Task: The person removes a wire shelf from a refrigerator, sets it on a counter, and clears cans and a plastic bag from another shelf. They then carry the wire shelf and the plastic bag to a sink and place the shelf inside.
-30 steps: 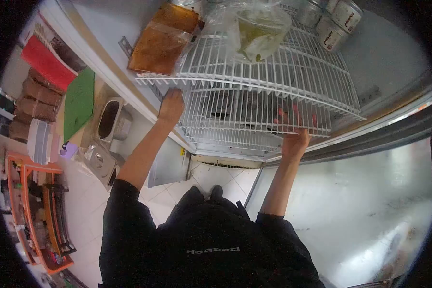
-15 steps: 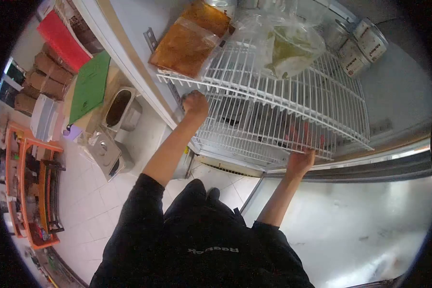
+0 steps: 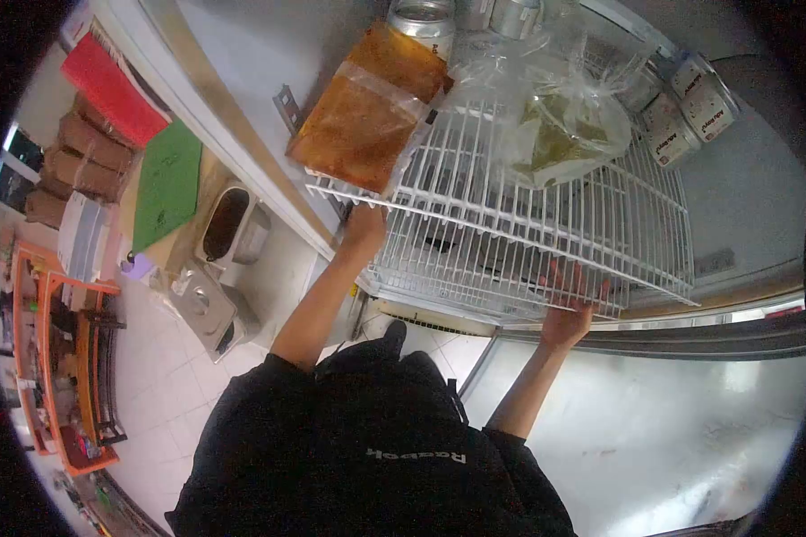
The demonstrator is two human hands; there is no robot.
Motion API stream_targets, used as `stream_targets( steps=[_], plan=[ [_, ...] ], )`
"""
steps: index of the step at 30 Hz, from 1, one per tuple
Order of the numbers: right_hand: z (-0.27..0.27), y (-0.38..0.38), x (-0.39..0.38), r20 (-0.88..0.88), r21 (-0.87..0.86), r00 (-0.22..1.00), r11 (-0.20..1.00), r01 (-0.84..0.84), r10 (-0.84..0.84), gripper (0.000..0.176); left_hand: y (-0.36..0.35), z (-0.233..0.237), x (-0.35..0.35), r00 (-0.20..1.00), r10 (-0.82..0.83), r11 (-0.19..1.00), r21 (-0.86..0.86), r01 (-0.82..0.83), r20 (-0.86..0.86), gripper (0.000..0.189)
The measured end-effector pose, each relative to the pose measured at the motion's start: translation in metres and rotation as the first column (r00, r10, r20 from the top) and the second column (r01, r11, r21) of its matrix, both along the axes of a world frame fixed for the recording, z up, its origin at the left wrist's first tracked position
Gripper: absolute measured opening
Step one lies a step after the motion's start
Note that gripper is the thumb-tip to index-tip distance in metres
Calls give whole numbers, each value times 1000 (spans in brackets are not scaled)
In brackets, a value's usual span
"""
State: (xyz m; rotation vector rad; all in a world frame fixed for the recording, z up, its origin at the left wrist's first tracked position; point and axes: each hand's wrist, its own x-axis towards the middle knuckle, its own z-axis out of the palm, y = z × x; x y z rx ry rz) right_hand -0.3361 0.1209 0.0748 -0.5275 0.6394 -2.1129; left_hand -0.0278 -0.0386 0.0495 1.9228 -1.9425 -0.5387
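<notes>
My left hand (image 3: 365, 225) is at the left side of the fridge interior, just under the front edge of the upper wire shelf (image 3: 475, 192). That edge and a bag hide its fingertips, and its visible part looks curled. My right hand (image 3: 569, 313) grips the front edge of a lower wire shelf (image 3: 421, 277) near its right end, with fingers showing between the bars. On the upper shelf lie a flat plastic bag of orange-brown food (image 3: 372, 107) and a knotted clear bag with green contents (image 3: 569, 134).
White labelled cans (image 3: 690, 112) stand at the back right of the upper shelf, and a silver-topped can (image 3: 424, 27) behind the orange-brown bag. Left of the fridge are a green board (image 3: 168, 183), a metal food pan (image 3: 233, 224) and an orange rack (image 3: 49, 358). A door (image 3: 636, 421) stands open at right.
The shelves and bags sit slightly lower and further right in view. My left hand is now partly covered by the upper shelf's edge. More of my right hand's fingers show through the bars.
</notes>
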Motion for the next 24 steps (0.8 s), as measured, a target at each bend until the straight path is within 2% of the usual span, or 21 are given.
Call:
stream_targets(
  steps=[3,4,5,6,8,11,12,15,16,19,20,22,24],
  plan=[
    [-1,-2,-1,-23,2,1000,1000,1,-1,72,-4,-30,5,989,-96,976,-182,116,116,25],
    [-3,0,-2,-21,7,1000,1000,-5,5,72,-5,-39,11,945,-176,863,-418,283,277,25],
    [-4,1,-2,-12,2,1000,1000,-7,7,71,-5,-49,11,962,-146,920,-326,218,231,25],
    [-5,1,-2,-4,-7,1000,1000,-12,12,70,0,-31,7,976,-107,962,-230,150,188,24],
    [-6,2,-3,7,-31,999,999,-35,35,64,-15,-56,12,954,-158,979,-86,185,253,23],
    [-28,2,-15,47,17,998,999,39,-39,58,14,13,-7,981,-71,986,-138,97,181,22],
    [-35,3,-18,70,-4,998,1000,5,-5,57,0,-30,3,994,-50,975,-212,70,96,21],
    [-22,3,-14,34,-28,997,998,-62,63,63,3,-5,-1,986,-86,994,85,74,145,30],
    [-16,2,-11,-44,-55,996,996,-75,73,68,-15,-63,17,824,-318,942,59,330,469,27],
    [-12,3,-9,-14,68,1000,998,-2,3,67,-11,-57,14,915,-244,960,-54,275,321,25],
    [-13,3,-9,-1,62,1000,998,7,-7,67,-9,-55,13,911,-196,934,-214,286,363,22],
    [-14,3,-8,28,47,999,999,22,-23,68,-2,-46,9,901,-73,804,-509,306,427,19],
    [-10,1,-7,15,22,1000,1000,-3,2,67,6,-23,3,932,-32,866,-456,206,360,22]
  ],
)
